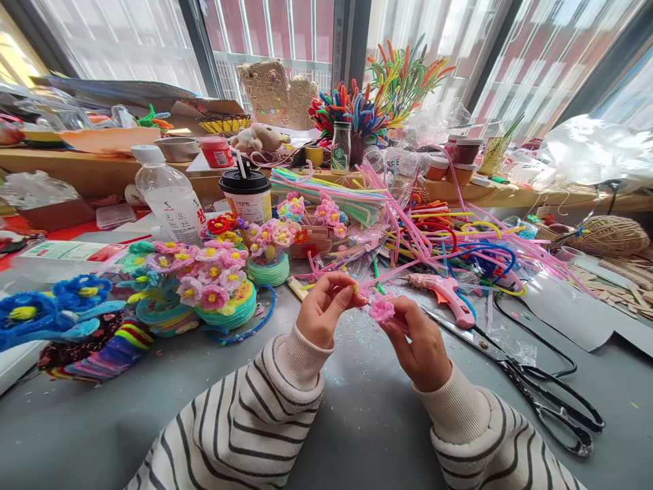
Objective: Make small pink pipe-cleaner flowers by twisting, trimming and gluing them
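My right hand holds a fuzzy pink pipe-cleaner flower by its edge, between thumb and fingers. Facing it, my left hand pinches a small yellow piece, mostly covered by the fingertips. Only a short gap separates the two hands, above the grey table with its scatter of glitter. A pink glue gun lies just beyond my right hand. Big black-handled scissors rest to its right. Finished pink flowers stand in a turquoise-and-yellow pot left of my left hand.
Loose pipe cleaners are heaped behind the hands. At the left are a rainbow pot with blue flowers, a plastic bottle and a lidded drink cup. A twine ball sits far right. Jars and craft supplies crowd the window ledge.
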Motion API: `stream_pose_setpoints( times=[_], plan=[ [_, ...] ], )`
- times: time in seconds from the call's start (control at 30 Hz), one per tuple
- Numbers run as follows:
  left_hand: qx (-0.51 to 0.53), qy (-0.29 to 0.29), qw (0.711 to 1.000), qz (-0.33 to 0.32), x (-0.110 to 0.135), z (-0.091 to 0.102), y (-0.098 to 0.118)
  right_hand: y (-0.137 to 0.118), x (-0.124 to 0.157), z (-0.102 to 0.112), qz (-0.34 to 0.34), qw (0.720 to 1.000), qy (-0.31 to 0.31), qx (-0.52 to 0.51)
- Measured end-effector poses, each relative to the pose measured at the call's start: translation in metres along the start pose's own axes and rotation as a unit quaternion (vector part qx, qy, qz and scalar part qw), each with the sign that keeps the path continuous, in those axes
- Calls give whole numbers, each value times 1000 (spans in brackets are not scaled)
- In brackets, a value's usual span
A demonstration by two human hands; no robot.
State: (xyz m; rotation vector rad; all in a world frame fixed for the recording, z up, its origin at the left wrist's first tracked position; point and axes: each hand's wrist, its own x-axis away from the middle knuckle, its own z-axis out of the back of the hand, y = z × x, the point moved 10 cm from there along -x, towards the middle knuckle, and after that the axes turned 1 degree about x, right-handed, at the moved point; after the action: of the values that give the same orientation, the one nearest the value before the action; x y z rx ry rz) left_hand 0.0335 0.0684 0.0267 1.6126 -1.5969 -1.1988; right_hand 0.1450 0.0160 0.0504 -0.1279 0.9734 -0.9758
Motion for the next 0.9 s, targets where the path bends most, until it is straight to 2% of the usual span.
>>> stream_pose_setpoints(
  times=[0.23,0.3,0.43,0.5,0.63,0.77,0.9],
  plan=[
    [-101,-46,993,-48,0,-6,8,-3,0,-1,7,1000,3,26],
    [-90,-36,994,-44,-1,-3,6,-3,1,-1,9,1000,4,26],
    [-30,22,999,-26,-2,8,0,-1,1,-3,3,1000,-7,23],
    [-19,27,999,-12,-2,9,-3,-1,0,-4,2,1000,-10,24],
    [-36,-12,999,-2,-3,2,-3,-4,-3,-5,11,999,-15,28],
    [-73,-70,994,-52,-3,-9,7,-5,-3,-3,11,1000,-13,24],
    [-123,-85,987,-66,-3,-11,8,-6,-2,-1,19,999,-2,35]
  ],
)
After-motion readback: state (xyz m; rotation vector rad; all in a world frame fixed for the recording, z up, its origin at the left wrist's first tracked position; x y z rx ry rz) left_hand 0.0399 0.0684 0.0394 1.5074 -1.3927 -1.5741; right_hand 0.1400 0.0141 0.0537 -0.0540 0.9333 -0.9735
